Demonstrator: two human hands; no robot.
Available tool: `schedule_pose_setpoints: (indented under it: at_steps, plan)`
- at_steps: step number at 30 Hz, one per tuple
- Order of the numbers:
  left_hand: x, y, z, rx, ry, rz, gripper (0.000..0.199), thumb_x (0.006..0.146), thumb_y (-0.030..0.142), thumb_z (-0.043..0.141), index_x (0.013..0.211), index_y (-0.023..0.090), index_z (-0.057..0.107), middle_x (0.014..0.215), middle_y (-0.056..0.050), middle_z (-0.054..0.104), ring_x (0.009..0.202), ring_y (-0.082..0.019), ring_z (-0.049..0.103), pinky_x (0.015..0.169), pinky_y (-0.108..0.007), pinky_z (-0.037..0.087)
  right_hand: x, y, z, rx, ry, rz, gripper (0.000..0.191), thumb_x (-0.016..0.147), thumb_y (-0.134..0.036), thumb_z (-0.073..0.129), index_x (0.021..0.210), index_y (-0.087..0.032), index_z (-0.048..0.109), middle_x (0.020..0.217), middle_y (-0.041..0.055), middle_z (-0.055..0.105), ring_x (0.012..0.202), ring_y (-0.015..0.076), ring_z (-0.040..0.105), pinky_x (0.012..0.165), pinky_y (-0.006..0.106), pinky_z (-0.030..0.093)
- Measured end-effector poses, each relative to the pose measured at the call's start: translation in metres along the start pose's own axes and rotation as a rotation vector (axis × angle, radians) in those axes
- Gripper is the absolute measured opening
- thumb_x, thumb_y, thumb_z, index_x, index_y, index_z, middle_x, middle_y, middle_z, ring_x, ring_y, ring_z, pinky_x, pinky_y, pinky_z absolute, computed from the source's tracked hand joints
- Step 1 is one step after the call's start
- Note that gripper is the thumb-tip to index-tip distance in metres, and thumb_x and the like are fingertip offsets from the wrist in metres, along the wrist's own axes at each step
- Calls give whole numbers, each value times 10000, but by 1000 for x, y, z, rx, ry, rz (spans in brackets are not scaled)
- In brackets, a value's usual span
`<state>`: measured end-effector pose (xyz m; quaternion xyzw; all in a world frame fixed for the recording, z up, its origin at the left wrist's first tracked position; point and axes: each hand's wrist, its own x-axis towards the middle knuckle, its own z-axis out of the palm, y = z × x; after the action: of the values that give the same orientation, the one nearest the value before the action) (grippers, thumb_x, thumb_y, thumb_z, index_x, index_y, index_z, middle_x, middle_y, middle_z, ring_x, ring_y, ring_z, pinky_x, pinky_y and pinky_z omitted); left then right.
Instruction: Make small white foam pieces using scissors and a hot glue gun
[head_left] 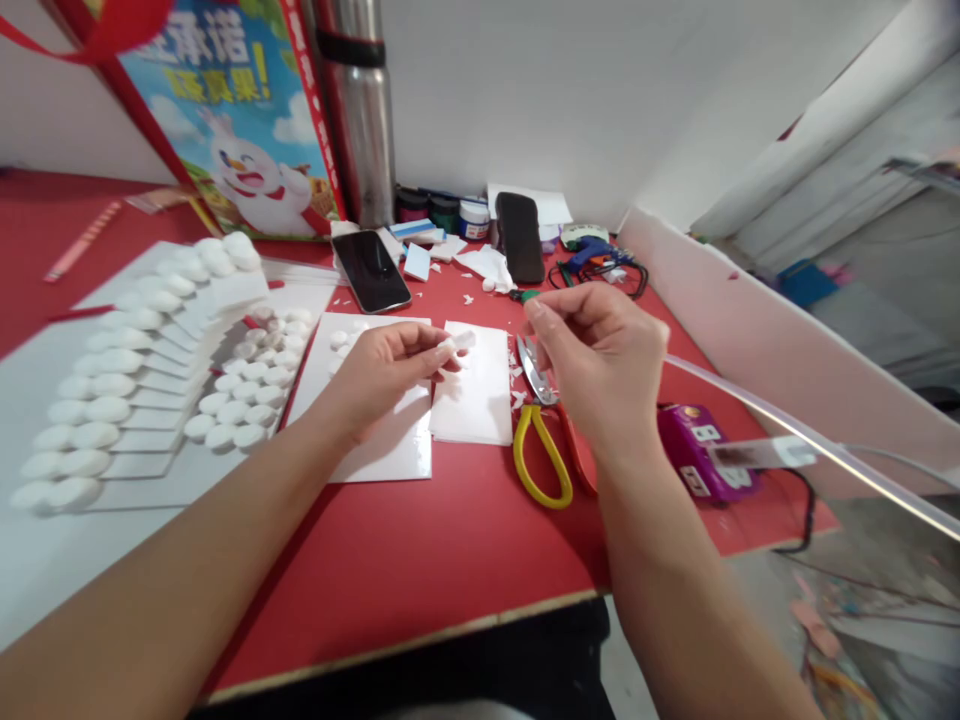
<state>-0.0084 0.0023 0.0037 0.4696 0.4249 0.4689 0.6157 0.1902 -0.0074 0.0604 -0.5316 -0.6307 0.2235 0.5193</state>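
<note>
1. Pinching a small white piece (464,341) at its fingertips, the left hand (397,362) is narrow and is the nearer one to it. The piece projects rightward, its long axis running roughly sideways, above the paper (476,410).

2. From the right hand (604,350), the piece lies to the left and slightly lower in view, with a gap between. That gap looks like the relation any joining of the two hands would hang on. The right thumb and forefinger are drawn close together; I cannot tell whether they grip anything.

3. Below the right fingers, the shears (533,412) show bright metal blades and smooth yellow and red handles.

4. To the left, matte white discs (244,395) with rounded edges sit clustered; more pads (112,385) line up in pairs by flat white strips (161,405).

5. Beneath runs the smooth red counter (420,560). A glossy, translucent rod (795,420) slants off to the right, past the shiny purple box (701,455).
</note>
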Motion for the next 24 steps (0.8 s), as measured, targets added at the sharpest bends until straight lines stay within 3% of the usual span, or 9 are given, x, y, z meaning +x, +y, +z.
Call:
schedule_pose_setpoints:
  at_steps: [3,6,11,14,18,20,24]
  plan:
    - [0,-1,-2,-37,-17,-21,249,803,321,850,944,126,784,871,-77,755,791,-153,676,747,-285,514,-6,-10,-14,-152,-64,-3,291,954,-395,672,731,-211,641,594,5,623,524,135,513,535,302,382]
    - [1,-1,-2,-54,-15,-42,235,791,320,861,911,131,790,843,-70,749,769,-147,665,721,-275,500,-23,-5,-32,-367,-162,-28,353,976,-397,638,677,-213,599,556,-6,580,518,137,501,568,310,383]
    - [-1,0,2,-62,-17,-53,232,775,331,878,865,142,777,797,-49,733,742,-135,649,711,-264,492,-61,26,-65,-732,94,-91,197,968,-370,622,870,-200,637,861,84,692,737,216,634,675,341,461]
    - [-3,0,5,-51,-45,-44,224,785,333,874,888,154,786,806,-45,740,730,-130,642,711,-262,492,-74,41,-78,-872,102,-27,215,969,-403,589,918,-198,632,923,127,688,847,281,652,744,398,499]
    - [-4,0,6,-29,-70,-22,226,783,326,878,906,156,793,801,-43,743,738,-133,651,731,-268,508,-61,56,-84,-863,143,23,349,918,-490,613,1011,-156,651,1032,200,699,1060,359,645,868,485,521]
    - [-4,1,6,-53,-76,-28,232,781,325,880,911,154,789,842,-56,763,767,-140,674,738,-269,517,-46,63,-85,-787,131,137,381,859,-504,653,989,-146,672,992,185,723,939,327,669,804,463,531]
    - [-3,2,6,-179,-76,-105,253,746,282,900,907,146,760,993,-106,800,785,-152,718,725,-276,532,-20,75,-83,-526,-46,359,327,802,-489,693,737,-170,666,614,40,658,521,182,562,511,310,417]
